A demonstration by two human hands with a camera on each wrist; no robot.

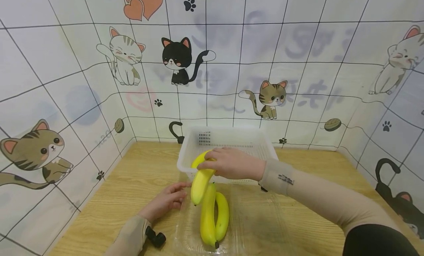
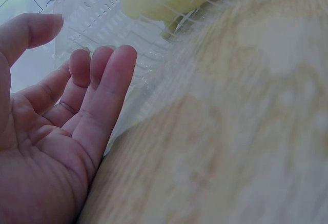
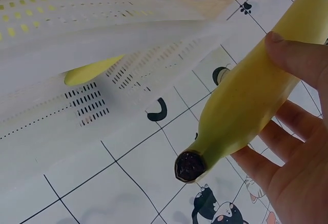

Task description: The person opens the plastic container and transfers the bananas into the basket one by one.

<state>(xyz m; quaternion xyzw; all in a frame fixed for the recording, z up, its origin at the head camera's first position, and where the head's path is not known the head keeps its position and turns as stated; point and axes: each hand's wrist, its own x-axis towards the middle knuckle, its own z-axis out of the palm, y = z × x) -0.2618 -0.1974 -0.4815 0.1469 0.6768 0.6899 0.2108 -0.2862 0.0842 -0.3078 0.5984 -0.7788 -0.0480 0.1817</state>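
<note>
My right hand (image 1: 232, 164) grips a yellow banana (image 1: 200, 188) over the front rim of a white basket (image 1: 228, 138). In the right wrist view, thumb and fingers hold the banana (image 3: 246, 101) from both sides, its dark cut end bare. Another banana (image 3: 95, 72) shows inside the basket. Two more bananas (image 1: 208, 217) lie side by side in a clear plastic tray (image 1: 258, 219) in front. At the tray's left side, my left hand (image 1: 169, 197) rests on the table, fingers loosely bent, holding nothing; whether its fingertips touch the tray I cannot tell.
The wooden table (image 1: 149, 164) ends at walls hung with cat-patterned sheeting (image 1: 225, 64). The basket stands near the back wall, behind the tray. A black device (image 1: 155, 237) sits at the left wrist.
</note>
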